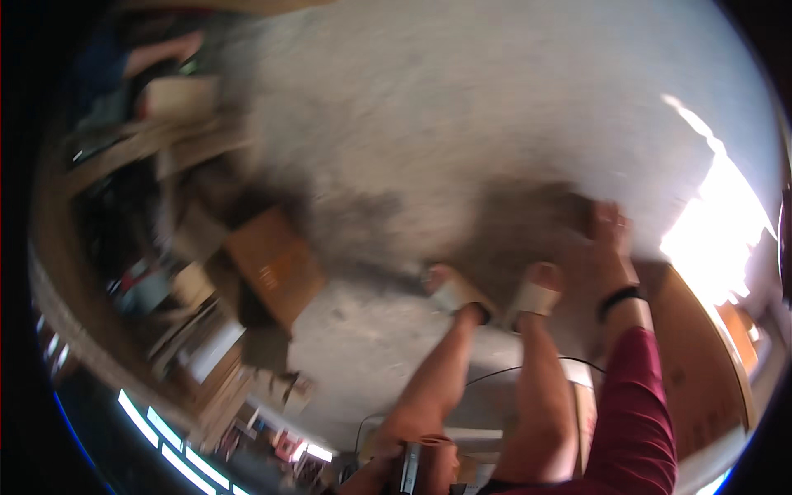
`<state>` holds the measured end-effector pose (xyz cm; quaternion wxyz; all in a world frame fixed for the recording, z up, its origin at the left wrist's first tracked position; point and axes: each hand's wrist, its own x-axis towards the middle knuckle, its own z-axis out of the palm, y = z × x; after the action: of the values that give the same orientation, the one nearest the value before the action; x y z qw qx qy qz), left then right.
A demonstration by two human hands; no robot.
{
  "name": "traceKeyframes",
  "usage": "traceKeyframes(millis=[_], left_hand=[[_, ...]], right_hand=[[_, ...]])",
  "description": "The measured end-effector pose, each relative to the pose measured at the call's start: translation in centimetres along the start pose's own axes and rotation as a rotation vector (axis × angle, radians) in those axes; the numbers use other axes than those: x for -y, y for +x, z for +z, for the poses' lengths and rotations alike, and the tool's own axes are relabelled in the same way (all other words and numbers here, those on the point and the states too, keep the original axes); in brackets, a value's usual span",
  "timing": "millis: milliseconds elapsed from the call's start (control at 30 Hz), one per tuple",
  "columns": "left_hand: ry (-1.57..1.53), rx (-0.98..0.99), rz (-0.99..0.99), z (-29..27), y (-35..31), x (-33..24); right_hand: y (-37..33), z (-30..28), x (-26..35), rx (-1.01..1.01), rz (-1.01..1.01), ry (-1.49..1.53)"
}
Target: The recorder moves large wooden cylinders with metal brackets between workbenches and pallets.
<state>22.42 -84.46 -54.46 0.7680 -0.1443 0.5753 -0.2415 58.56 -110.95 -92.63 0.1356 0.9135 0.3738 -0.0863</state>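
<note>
My right hand (611, 228) reaches out over the concrete floor (462, 107), right of my feet. A dark band is on its wrist and a maroon sleeve covers the arm. Its fingers look stretched out, though blurred, and no held thing can be made out. A dark shadow lies beside the fingers. Closest to this arm is a large brown cardboard box (701, 363) on the right. My left hand does not show. Near the lower edge, by my left knee, is a reddish-brown rounded thing (437, 462) with a shiny strip beside it; its kind is unclear.
An open cardboard box (276, 268) stands at left, before a wooden bench frame (124, 153) with cartons and clutter. A person's arm (165, 54) shows at far left. A thin black cable (495, 373) passes near my legs. Bright sunlight (718, 235) falls at right.
</note>
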Motion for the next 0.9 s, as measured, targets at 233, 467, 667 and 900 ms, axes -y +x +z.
traceKeyframes(millis=[233,467,667,900], left_hand=[[0.023,-0.158,0.037,5.3,-0.1,0.2],[0.264,-0.020,0.247,13.8,-5.2,1.2],[0.440,0.113,0.516,18.6,-15.6,3.6],[0.359,0.003,0.863,17.3,-30.6,7.5]], right_hand=[[5.4,-11.8,1.8,0.676,0.293,0.180],[-1.2,-27.8,7.1,0.668,0.212,0.452],[-3.3,-42.7,3.9,0.878,0.236,1.586],[-1.1,-53.8,-1.7,0.366,-0.503,0.395]])
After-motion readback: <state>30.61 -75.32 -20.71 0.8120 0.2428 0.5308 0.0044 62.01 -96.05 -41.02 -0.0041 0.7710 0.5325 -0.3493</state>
